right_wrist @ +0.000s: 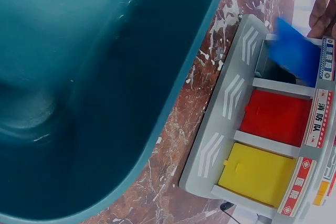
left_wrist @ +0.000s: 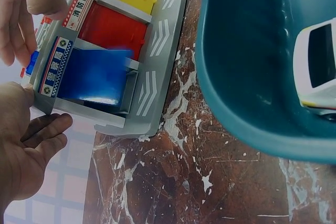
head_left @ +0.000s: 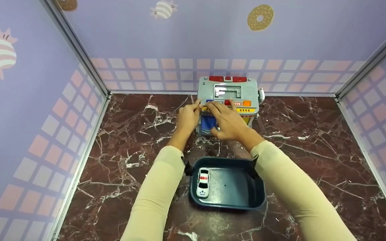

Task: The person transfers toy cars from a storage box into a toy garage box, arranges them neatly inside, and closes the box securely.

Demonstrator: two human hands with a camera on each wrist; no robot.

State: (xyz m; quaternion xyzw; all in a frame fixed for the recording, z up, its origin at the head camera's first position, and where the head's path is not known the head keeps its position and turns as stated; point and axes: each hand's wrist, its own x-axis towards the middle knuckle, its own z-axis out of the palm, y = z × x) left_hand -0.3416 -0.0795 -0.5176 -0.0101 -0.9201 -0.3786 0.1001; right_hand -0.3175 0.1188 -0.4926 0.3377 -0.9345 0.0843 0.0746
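Observation:
A grey toy garage (head_left: 207, 90) stands against the back wall, with blue, red and yellow doors along its front. Its blue door (left_wrist: 94, 77) is swung out and blurred, while the red door (right_wrist: 275, 116) and yellow door (right_wrist: 257, 174) are down. My left hand (head_left: 188, 118) grips the garage's left upper corner, thumb on the front edge, fingers along the side. Over the top front reaches my right hand (head_left: 230, 122), its fingertips by the blue button (left_wrist: 32, 62); contact with it is hard to tell. A white toy police car (head_left: 203, 189) lies in the teal tray (head_left: 228, 207).
The tray stands on the dark red marbled table (head_left: 129, 187), between my forearms and in front of the garage. Purple patterned panels (head_left: 193, 40) enclose the back and both sides. A small white part (head_left: 262, 95) sticks out from the garage's right side.

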